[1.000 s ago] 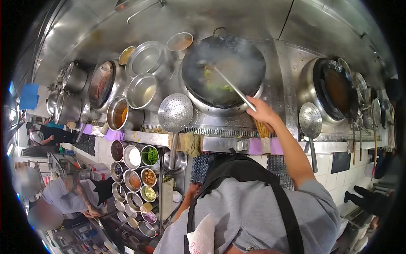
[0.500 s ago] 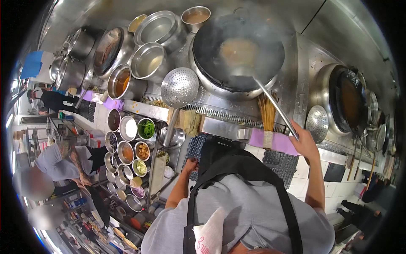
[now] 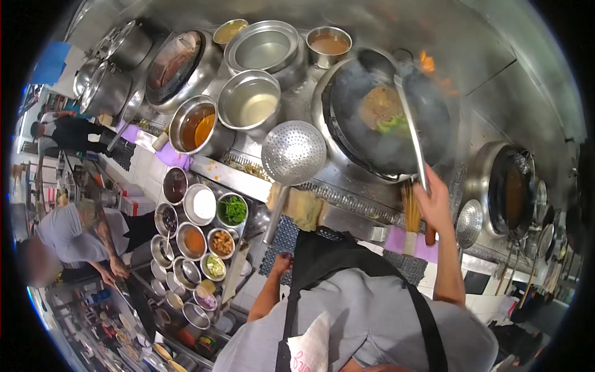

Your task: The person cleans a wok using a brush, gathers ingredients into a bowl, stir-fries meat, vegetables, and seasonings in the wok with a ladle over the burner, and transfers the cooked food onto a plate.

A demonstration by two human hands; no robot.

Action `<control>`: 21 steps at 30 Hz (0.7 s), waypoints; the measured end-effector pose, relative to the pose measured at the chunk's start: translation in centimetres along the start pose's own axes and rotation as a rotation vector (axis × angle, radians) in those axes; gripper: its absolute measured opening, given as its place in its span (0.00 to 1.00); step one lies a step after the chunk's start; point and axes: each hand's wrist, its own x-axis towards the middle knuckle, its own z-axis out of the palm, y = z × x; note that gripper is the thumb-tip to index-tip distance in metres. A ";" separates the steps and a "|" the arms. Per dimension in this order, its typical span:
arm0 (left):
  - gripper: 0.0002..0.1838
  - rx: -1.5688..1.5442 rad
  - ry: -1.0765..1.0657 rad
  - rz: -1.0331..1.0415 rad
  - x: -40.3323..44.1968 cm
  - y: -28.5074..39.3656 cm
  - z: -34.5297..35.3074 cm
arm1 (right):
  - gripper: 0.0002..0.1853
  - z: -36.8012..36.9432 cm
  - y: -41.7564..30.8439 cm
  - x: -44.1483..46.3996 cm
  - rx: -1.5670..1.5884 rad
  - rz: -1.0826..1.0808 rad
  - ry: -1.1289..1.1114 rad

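The right hand (image 3: 433, 203), right of centre in the frame, is closed round the long handle of a metal ladle (image 3: 410, 118), with a brown wooden end showing just below the grip. The ladle slants up across a large black wok (image 3: 353, 139) in the upper right, its dark bowl near the wok's upper-left rim; whether the two touch there I cannot tell. Inside the wok lie a brownish mass (image 3: 379, 104) and, just below it, some green pieces (image 3: 394, 126), hazed by smoke — orange flames (image 3: 427, 62) rise at the far rim.

The left hand (image 3: 283, 263) hangs low, below centre, beside the black apron (image 3: 322, 248), its fingers loosely curled; I cannot tell whether it has hold of anything.

Just below the right hand's grip, a bamboo brush (image 3: 411, 211) stands by a purple cloth (image 3: 427, 249) along the front edge of the worktop. Left of the wok lies a round perforated strainer (image 3: 293, 153), its handle pointing down. Further left are a pot of amber liquid (image 3: 175, 141) and one of pale liquid (image 3: 231, 93).

Lower left of centre, metal bowls crowd together — one holds chopped greens (image 3: 233, 209). At far left is another person (image 3: 65, 229) in a grey top.
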 end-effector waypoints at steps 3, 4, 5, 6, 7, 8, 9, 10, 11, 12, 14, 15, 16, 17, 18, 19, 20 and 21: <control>0.09 -0.192 -0.058 -0.075 0.8 1.5 -1.8 | 0.25 6.7 -8.3 10.6 0.404 0.161 -0.223; 0.09 -0.165 -0.028 -0.058 0.9 2.2 -2.3 | 0.26 10.1 -7.9 15.2 0.312 0.077 -0.258; 0.09 -0.138 0.001 -0.039 0.9 2.8 -2.7 | 0.27 14.7 -6.5 20.2 0.056 -0.254 -0.099; 0.09 -0.113 0.030 -0.018 1.1 3.4 -3.1 | 0.27 19.1 -6.3 24.3 -0.017 -0.247 -0.054; 0.09 -0.119 0.031 0.009 1.5 3.3 -3.7 | 0.24 21.2 -9.4 26.5 -0.168 -0.243 -0.098; 0.10 -0.127 0.034 0.035 1.8 2.9 -4.6 | 0.22 25.1 -8.3 30.2 -0.254 -0.126 -0.115; 0.10 -0.135 0.039 0.060 2.2 3.1 -5.2 | 0.18 26.9 -9.7 32.4 -0.253 -0.025 -0.200; 0.11 -0.141 0.036 0.051 1.5 4.1 -5.6 | 0.09 28.0 -11.2 33.8 0.053 0.214 -0.350; 0.12 -0.149 0.035 0.044 0.6 4.7 -6.1 | 0.07 28.4 -11.1 35.3 0.418 0.313 -0.432; 0.12 -0.133 0.065 0.066 -0.1 4.8 -6.8 | 0.07 29.4 -10.4 36.8 0.787 0.405 -0.515; 0.09 -0.284 0.098 0.074 -1.6 4.4 -7.1 | 0.12 30.0 -10.1 39.9 1.487 0.619 -0.775; 0.07 -0.288 0.056 0.090 -2.2 4.6 -7.6 | 0.12 30.1 -10.8 40.5 1.609 0.721 -0.685; 0.06 -0.261 0.077 0.086 -3.0 4.3 -7.8 | 0.09 29.5 -11.5 41.1 1.698 0.745 -0.718; 0.05 -0.256 0.052 0.093 -3.5 4.1 -7.8 | 0.07 28.6 -11.9 41.5 1.787 0.769 -0.751; 0.04 -0.251 0.003 0.117 -3.2 3.1 -8.6 | 0.03 27.7 -12.3 41.7 1.868 0.775 -0.726; 0.04 -0.239 -0.042 0.129 -2.4 1.8 -9.3 | 0.05 26.5 -12.7 41.9 1.946 0.779 -0.701; 0.03 -0.225 -0.162 0.196 -0.8 0.2 -10.1 | 0.09 25.0 -13.2 41.8 2.023 0.783 -0.671; 0.02 -0.214 -0.338 0.319 0.1 -0.9 -10.5 | 0.28 22.8 -14.4 41.0 2.044 0.768 -0.568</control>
